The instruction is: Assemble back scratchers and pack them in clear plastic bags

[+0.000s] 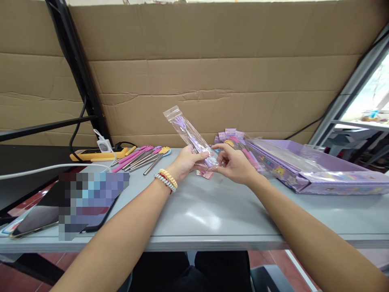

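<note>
A purple back scratcher [180, 122] with a small hand-shaped head lies inside a clear plastic bag [174, 111], tilted above the table. My left hand [186, 163] is closed around the bag's lower part, thumb on top. The fingers of my right hand [231, 163] pinch the bag's bottom end. Under my hands, small pink cards [206, 174] lie partly hidden. To the left, several loose back scratchers [146, 158] with metal rods and pink, purple or yellow heads are spread out. Behind my right hand is a pile of bagged back scratchers [251, 157] with purple header cards.
An open purple box [306, 182] stands on the grey table [212, 219] at right. On the left lie phones [97, 219] and a yellow power strip [100, 154] with a white charger [105, 144] and cable. Cardboard [212, 73] walls the back; black metal posts [82, 81] rise at left.
</note>
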Demonstrator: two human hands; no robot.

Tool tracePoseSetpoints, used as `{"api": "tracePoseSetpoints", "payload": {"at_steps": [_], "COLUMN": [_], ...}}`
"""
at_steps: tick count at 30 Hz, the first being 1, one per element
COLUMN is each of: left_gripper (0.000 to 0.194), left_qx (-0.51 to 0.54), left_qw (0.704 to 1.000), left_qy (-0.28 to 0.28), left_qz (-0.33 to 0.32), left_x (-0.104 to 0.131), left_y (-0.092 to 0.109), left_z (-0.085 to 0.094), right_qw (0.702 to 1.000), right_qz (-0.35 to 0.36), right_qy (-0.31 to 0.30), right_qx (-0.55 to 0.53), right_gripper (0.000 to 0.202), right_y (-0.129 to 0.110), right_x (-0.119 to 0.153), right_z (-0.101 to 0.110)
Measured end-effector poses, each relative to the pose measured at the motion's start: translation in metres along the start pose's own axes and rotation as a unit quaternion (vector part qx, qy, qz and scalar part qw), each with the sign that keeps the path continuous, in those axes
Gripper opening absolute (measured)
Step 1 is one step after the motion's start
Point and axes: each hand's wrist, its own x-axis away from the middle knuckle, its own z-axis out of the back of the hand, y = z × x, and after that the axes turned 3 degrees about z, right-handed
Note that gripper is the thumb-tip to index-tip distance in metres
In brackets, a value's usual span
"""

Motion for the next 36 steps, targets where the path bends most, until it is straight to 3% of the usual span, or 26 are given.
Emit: {"api": "tracePoseSetpoints", "payload": {"at_steps": [7,13,16,20,22,29,32,36], "left_gripper": [0.024,0.025,0.022,0.023,0.023,0.023,0.033,0.048], "left_qx": [-0.003,0.003,0.006,0.019,0.025,0.023,0.014,-0.008], "left_qw": [0.998,0.993,0.991,0.993,0.994,0.993,0.995,0.999], "left_qy": [0.058,0.119,0.132,0.116,0.107,0.113,0.097,0.054], "left_qz": [-0.016,-0.022,-0.021,-0.014,-0.015,-0.013,-0.005,0.003], "left_x": [0.000,0.002,0.003,0.002,0.000,-0.001,-0.001,-0.003], "left_y": [0.005,0.013,0.015,0.015,0.014,0.011,0.007,0.000], "left_z": [0.001,0.009,0.013,0.018,0.020,0.020,0.019,0.016], "right_qw": [0.999,0.994,0.993,0.993,0.993,0.987,0.984,0.985], "right_qz": [-0.008,0.024,0.055,0.087,0.100,0.150,0.164,0.159], "right_qy": [-0.019,-0.092,-0.103,-0.075,-0.059,0.011,0.040,0.027], "right_qx": [-0.034,-0.044,-0.011,0.015,0.021,0.048,0.063,0.054], "right_gripper": [0.054,0.071,0.056,0.018,0.008,0.017,0.016,0.013], "right_y": [-0.004,-0.003,0.000,0.001,0.000,0.000,0.001,0.000], "right_x": [0.000,0.001,0.000,-0.002,-0.002,-0.003,-0.003,-0.003], "right_z": [0.001,0.004,0.001,-0.003,-0.003,0.000,0.000,-0.001]}}
